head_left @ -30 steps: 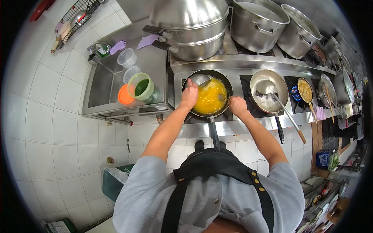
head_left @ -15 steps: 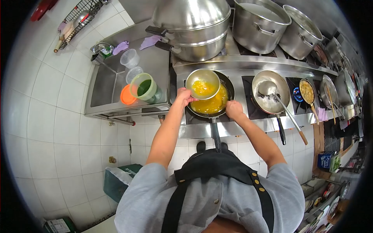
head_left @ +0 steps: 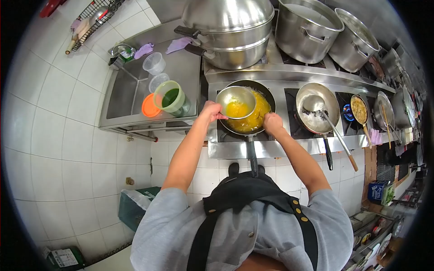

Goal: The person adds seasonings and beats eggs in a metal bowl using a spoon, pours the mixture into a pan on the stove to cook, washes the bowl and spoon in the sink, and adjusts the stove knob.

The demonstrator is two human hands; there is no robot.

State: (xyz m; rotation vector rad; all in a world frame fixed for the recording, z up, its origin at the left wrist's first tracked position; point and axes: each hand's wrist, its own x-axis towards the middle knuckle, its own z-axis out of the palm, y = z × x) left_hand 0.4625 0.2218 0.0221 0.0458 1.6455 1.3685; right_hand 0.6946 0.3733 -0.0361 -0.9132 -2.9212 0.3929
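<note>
My left hand (head_left: 212,111) is closed on the rim of a metal bowl (head_left: 233,93), held over the left part of a dark frying pan (head_left: 252,153). Yellow liquid, which looks like beaten egg, lies in the bowl. More yellow egg (head_left: 260,115) spreads across the pan and shows to the right of the bowl. At the pan's right edge is my right hand (head_left: 273,122), its fingers curled into a fist. Whatever it grips, if anything, is hidden. The pan's handle points toward my body.
To the right, a second pan (head_left: 334,99) holds a ladle (head_left: 334,126); beyond it a small pan of food (head_left: 359,109) sits near a blue flame. A green-filled container (head_left: 168,97) stands left of the stove. A large steamer (head_left: 235,38) and stockpots (head_left: 307,40) line the back.
The bowl has shifted slightly left over the pan and its yellow contents look smoother. More egg shows in the pan to its right. My right hand stays at the pan's edge.
</note>
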